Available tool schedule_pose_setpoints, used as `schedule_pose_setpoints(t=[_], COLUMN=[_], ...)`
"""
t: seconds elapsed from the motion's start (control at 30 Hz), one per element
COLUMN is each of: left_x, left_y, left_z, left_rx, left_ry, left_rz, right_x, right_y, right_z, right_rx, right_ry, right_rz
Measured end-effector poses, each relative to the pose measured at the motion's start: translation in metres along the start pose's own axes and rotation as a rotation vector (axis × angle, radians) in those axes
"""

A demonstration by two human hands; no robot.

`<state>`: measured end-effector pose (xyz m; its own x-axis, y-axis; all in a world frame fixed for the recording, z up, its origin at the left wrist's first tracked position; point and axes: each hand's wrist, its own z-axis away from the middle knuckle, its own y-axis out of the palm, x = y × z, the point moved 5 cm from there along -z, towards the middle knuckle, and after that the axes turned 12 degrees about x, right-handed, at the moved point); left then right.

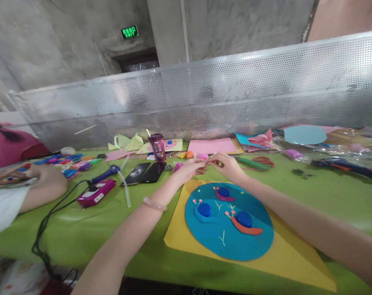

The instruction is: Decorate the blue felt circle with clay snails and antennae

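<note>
My left hand [189, 170] and my right hand [228, 167] meet above the far edge of the yellow sheet [176, 237]. The fingers of both are pinched together at the tips; whatever lies between them is too small to make out. Below them a round blue card [201, 241] lies on the sheet. It bears three snail shapes with blue bottle-cap shells: an orange snail [247, 229], a purple snail [225, 196] and a light-blue snail [204, 215]. Pale green grass strokes and dots mark the card. Just behind my fingertips sits a pink packet [202, 156].
Left of my hands are two phones [153, 172], a cup with a straw [157, 147], a glue gun [106, 174] and a purple power strip [95, 192] with black cable. Scissors [262, 162] and pliers [348, 167] lie right. Another person's arm [47, 182] rests at far left.
</note>
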<state>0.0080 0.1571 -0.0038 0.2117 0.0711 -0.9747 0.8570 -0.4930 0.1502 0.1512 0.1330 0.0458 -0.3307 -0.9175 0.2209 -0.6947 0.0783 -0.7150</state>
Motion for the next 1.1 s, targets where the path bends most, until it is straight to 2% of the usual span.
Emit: schedule_pose_setpoints(t=[0.23,0.43,0.57,0.67,0.83,1.1], left_x=[-0.004,-0.003,0.001,0.001,-0.003,-0.008], left_y=[0.005,0.005,0.003,0.005,0.009,0.012], left_z=[0.003,0.002,0.0,0.001,0.004,0.007], left_rx=[0.013,-0.035,-0.02,-0.012,-0.007,0.0], left_ry=[-0.013,-0.042,-0.041,-0.052,-0.038,-0.059], left_rz=[-0.024,-0.05,-0.059,-0.087,-0.112,-0.147], right_x=[0.012,0.039,0.043,0.033,0.023,0.026], right_y=[-0.003,-0.022,-0.031,-0.035,-0.043,-0.051], right_z=[-0.002,-0.005,0.019,0.049,0.089,0.102], right_rx=[-0.009,0.014,0.143,0.249,0.282,0.404], right_ry=[-0.034,-0.096,-0.15,-0.096,0.025,0.141], right_rz=[0.006,-0.001,0.08,0.128,0.093,0.077])
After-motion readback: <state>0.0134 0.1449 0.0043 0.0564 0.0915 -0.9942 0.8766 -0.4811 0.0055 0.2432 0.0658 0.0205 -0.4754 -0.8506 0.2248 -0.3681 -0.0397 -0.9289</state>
